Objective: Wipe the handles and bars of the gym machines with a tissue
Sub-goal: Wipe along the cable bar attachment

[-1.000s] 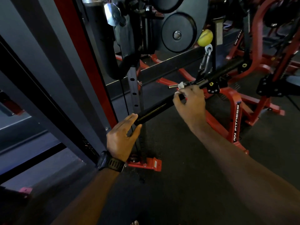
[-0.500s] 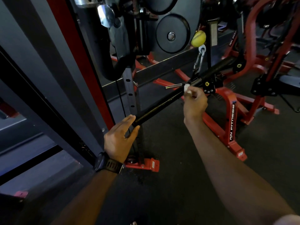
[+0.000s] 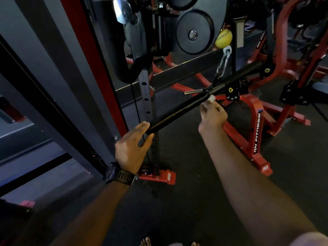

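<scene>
While left grip (image 3: 132,148) lay straight-fingered, released, against near end of black bar (image 3: 177,112), right grip (image 3: 213,114) pinched white tissue (image 3: 211,98) against bar, below carabiner (image 3: 222,65).

Dark matte floor (image 3: 186,210), faintly speckled. Near the middle, flat on it, the red foot plate (image 3: 160,177) of a perforated upright post. To the right, well apart, a red machine frame (image 3: 256,139) lettered RN FITNESS, feet down on the floor. Bare toes (image 3: 145,243) at the bottom edge.
</scene>
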